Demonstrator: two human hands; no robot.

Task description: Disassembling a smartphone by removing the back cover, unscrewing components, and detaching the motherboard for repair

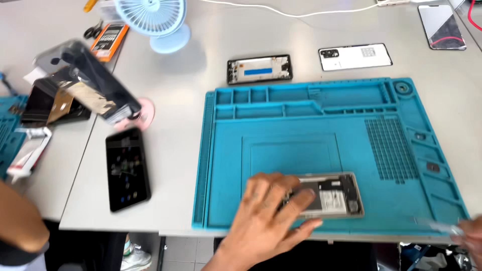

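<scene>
My left hand (268,213) presses fingers spread, flat on the opened phone (329,195), lower centre of the blue mat (306,115) — imo keep it pinned steady; right hand (469,231) pinches a thin tool (437,226), bottom right.

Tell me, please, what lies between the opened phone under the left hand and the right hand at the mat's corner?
In the head view, only bare blue repair mat separates the opened phone from the right hand.

The blue work mat (301,125) is bare across its middle and far part, so hands could pass freely there above the opened phone (329,195) at its near edge. Its raised tray walls run along the far and right sides. On the tabletop (186,85) beyond lie a phone frame (259,69) and a white back cover (355,56); left, a dark phone (127,168) and a fan (158,22) stand in the way.
</scene>
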